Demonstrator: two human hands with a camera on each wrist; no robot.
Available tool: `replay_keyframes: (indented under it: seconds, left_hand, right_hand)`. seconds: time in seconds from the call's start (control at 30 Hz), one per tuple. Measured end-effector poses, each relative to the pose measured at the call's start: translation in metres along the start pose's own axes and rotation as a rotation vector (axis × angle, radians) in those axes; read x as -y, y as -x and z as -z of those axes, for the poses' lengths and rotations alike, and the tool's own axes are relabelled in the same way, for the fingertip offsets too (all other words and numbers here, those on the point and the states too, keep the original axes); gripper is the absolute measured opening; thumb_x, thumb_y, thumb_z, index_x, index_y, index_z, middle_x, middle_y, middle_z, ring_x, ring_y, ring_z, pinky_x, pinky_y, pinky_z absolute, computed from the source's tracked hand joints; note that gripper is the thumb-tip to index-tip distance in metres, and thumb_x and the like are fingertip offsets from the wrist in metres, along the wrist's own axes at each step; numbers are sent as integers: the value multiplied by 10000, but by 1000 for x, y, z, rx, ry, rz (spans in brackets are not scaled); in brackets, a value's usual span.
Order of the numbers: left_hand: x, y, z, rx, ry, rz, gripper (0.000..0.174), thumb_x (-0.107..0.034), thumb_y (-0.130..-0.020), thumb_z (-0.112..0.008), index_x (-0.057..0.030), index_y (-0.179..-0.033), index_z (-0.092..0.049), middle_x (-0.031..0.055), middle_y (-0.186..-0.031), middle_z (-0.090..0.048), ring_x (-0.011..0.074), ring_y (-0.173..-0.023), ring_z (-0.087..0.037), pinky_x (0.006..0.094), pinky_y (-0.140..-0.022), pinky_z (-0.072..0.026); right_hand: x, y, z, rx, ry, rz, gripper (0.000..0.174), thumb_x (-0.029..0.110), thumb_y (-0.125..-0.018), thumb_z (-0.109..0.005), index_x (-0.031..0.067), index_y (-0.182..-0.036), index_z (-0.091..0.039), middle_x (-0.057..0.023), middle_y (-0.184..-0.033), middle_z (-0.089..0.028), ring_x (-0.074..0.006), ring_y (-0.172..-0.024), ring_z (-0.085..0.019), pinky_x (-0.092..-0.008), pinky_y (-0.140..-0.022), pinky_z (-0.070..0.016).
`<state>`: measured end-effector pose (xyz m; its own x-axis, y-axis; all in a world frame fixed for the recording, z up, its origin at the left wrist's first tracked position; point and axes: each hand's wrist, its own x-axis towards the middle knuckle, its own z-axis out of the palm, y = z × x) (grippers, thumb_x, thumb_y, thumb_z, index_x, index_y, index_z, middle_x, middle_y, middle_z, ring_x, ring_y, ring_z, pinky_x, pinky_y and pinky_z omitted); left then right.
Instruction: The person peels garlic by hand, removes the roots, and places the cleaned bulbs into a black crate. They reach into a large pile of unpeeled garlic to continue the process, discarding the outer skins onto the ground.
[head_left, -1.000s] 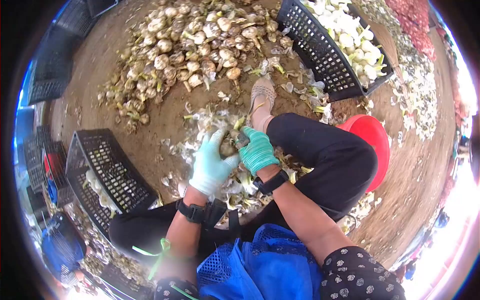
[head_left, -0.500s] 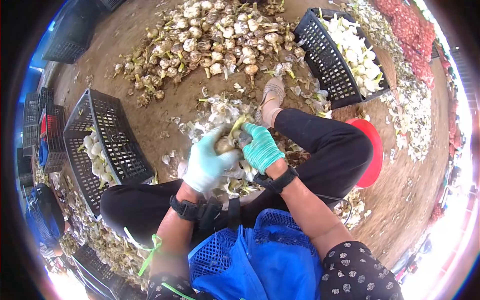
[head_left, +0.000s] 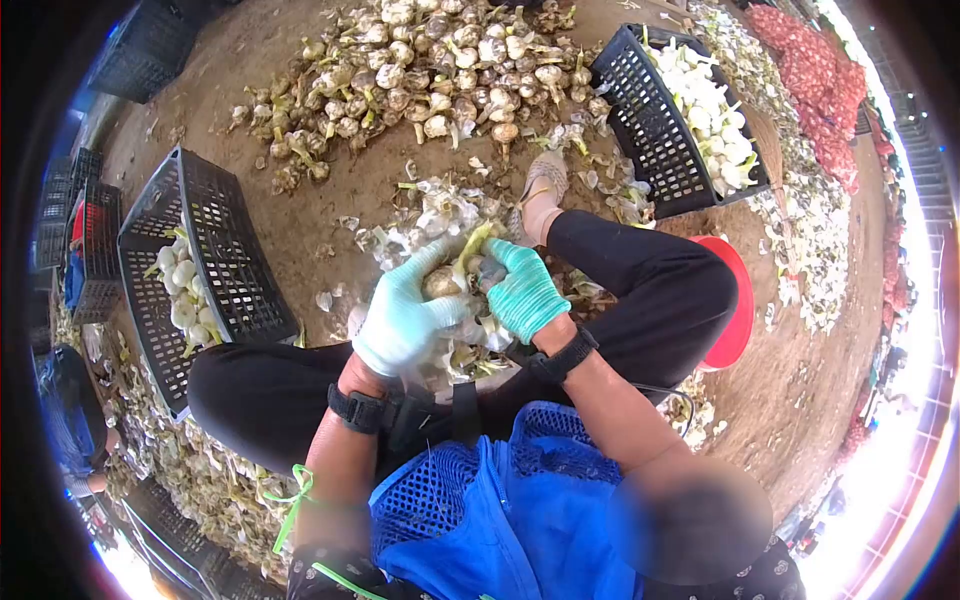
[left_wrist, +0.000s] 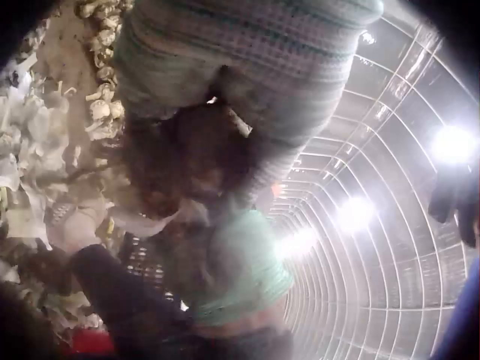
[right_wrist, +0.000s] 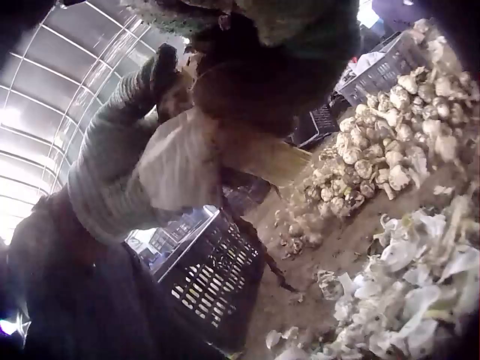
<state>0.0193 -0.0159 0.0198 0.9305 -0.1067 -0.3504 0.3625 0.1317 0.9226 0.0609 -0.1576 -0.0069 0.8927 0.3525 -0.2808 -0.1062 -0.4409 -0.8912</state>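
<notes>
Grip closed on one garlic bulb (head_left: 440, 284): left hand (head_left: 405, 315) curled round it, thumb on the near side, fingers on the far side. Right hand (head_left: 523, 290) closed at the bulb's right, by the green-yellow stalk (head_left: 468, 252); a small dark item (head_left: 493, 272) shows at its fingers, too unclear to identify. Bulb position: between my hands, above the ground and in front of my lap. Stalk points to the far side.

Surroundings: loose skins (head_left: 440, 212) lie just beyond my hands. Farther off, a heap of unpeeled bulbs (head_left: 440, 75) on bare earth. Far right, a black crate (head_left: 655, 135) of white bulbs; left, a second crate (head_left: 232, 265), also holding white bulbs. Red basin (head_left: 738, 300) at right, beside my bent knee. Red mesh sacks (head_left: 808, 75) at far right. Gloves on both hands; black strap on each wrist.
</notes>
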Motion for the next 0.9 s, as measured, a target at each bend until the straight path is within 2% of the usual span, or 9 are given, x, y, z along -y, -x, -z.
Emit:
replay_keyframes:
  seconds: [0.13,0.2,0.27,0.37,0.43,0.63,0.77,0.83,0.9]
  left_hand:
    - [-3,3,1,29,140,-10,588,10,-615,-595,38,-1158,-372,70,-980,-519,108,-834,-495,231,-729,-420]
    - [-7,6,-2,38,215,-10,559,46,-646,-557,38,-1167,-353,68,-931,-528,104,-768,-516,229,-671,-447]
    - [-9,9,-9,-2,53,45,605,-30,-592,-620,19,-1152,-395,68,-1009,-520,104,-868,-483,231,-781,-393]
    - [-4,9,-15,-80,-268,-52,611,-28,-592,-623,9,-1157,-394,63,-990,-524,94,-844,-481,225,-770,-394]
    - [1,9,-13,-54,-185,-24,608,-26,-593,-624,20,-1153,-393,59,-982,-523,90,-839,-477,222,-758,-398]
    - [2,8,-12,-45,86,24,613,-9,-580,-622,39,-1146,-392,79,-983,-522,94,-851,-479,219,-751,-402]
    - [10,6,-5,54,315,36,590,-3,-625,-568,39,-1167,-338,77,-936,-509,106,-724,-514,215,-598,-451]
    - [12,4,-6,40,514,57,551,-65,-624,-572,23,-1128,-364,76,-889,-505,111,-672,-502,191,-548,-436]
    - [14,7,-2,-16,676,36,513,-67,-620,-562,12,-1096,-390,85,-903,-507,127,-699,-510,210,-547,-446]
  right_hand:
    - [4,6,-1,-6,37,18,205,17,-709,-511,-45,-904,-529,-158,-797,-579,-214,-707,-567,-288,-601,-432]
    - [-5,6,-9,-143,-181,87,218,43,-698,-525,-45,-898,-528,-175,-770,-568,-242,-683,-561,-301,-594,-432]
    - [0,7,-6,-93,-12,12,207,50,-691,-531,-40,-877,-529,-175,-752,-564,-257,-671,-556,-304,-588,-431]
    - [-12,6,-8,-61,86,13,162,66,-672,-552,-25,-803,-523,-173,-704,-552,-281,-641,-547,-314,-570,-429]
    - [-13,9,-9,-160,148,133,129,54,-685,-535,-23,-788,-519,-168,-700,-551,-283,-634,-544,-312,-563,-426]
    - [-4,12,-2,-32,-13,44,175,4,-728,-465,-36,-887,-528,-143,-741,-564,-227,-635,-540,-281,-562,-419]
    - [-5,17,3,-100,-141,36,209,-17,-732,-453,-38,-928,-523,-106,-749,-567,-160,-627,-524,-259,-554,-412]
    - [-11,15,12,-7,-228,-121,230,-29,-737,-446,-42,-956,-511,-70,-772,-561,-123,-644,-507,-239,-574,-415]
    - [-12,16,12,-123,-392,-165,232,-32,-744,-436,-43,-966,-505,-52,-779,-553,-119,-651,-498,-230,-608,-418]
